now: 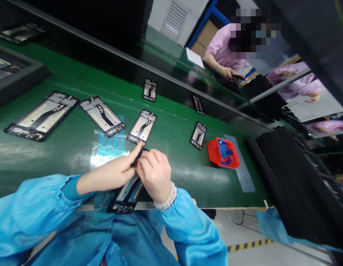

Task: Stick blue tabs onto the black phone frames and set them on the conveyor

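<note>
- Small white print marks the black strip inside the big phone frame [41,116] at far left; too small to read.
- The table [177,181] is green and glossy, catching streaks of light.
- Beyond it are a white louvred vent [175,20], a sheet of paper [195,58] and co-workers in pink, one person's hands [228,72] around a small dark object.
- Yellow-and-black tape [250,245] crosses the floor.
- Eight whole phone frames can be counted on the green surfaces, one partly blurred at top left.
- One of them, the near phone frame [130,190], lies at the table's front edge, under both hands.
- Left hand [110,175]: index finger straight, thumb narrowly apart, by the frame's upper end; cannot tell whether they grip it.
- Right hand [154,171]: fingers bunched close over the same end; whatever they may pinch is hidden.
- One white beaded bracelet [167,197] circles the right wrist.
- One red bin [214,151] contains several blue pieces [226,154], uncountable.
- One sheet of blue stickers [110,144] lies beyond the left forearm.
</note>
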The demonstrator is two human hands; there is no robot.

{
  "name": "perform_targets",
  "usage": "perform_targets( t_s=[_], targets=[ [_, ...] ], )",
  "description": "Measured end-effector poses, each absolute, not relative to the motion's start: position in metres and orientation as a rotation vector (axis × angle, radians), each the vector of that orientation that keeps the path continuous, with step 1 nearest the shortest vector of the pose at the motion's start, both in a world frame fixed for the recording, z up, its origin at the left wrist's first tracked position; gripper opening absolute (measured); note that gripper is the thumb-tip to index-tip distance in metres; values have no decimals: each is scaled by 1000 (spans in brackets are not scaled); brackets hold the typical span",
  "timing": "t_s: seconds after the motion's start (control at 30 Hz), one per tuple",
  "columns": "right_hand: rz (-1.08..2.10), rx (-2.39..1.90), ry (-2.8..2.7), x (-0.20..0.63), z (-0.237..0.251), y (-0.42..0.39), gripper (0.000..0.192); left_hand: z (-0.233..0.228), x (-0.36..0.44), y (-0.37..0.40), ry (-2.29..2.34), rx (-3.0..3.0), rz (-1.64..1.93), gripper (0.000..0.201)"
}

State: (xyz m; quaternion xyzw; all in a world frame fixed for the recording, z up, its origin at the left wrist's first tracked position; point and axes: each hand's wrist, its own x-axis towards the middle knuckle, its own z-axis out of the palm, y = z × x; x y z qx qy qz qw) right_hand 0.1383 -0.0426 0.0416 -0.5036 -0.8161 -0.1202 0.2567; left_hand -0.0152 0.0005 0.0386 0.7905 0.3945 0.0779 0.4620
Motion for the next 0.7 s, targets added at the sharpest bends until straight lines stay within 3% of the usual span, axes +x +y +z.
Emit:
perform_targets(
  t_s=[0.37,0.43,0.53,0.63,0.7],
  targets=[
    [-24,-1538,-1965,142,40,-45,9,38,-15,1,993,1867,245,73],
    [114,-1556,-1917,146,43,-44,20,37,-17,1,979,1857,268,73],
    [547,-1585,-1816,153,45,-37,44,38,-19,2,956,1885,252,73],
    [1105,-1564,-1698,159,44,-27,35,41,-20,2,974,1954,151,71],
    [1297,-1533,-1603,160,42,-22,27,43,-20,2,987,2004,96,70]
  ],
)
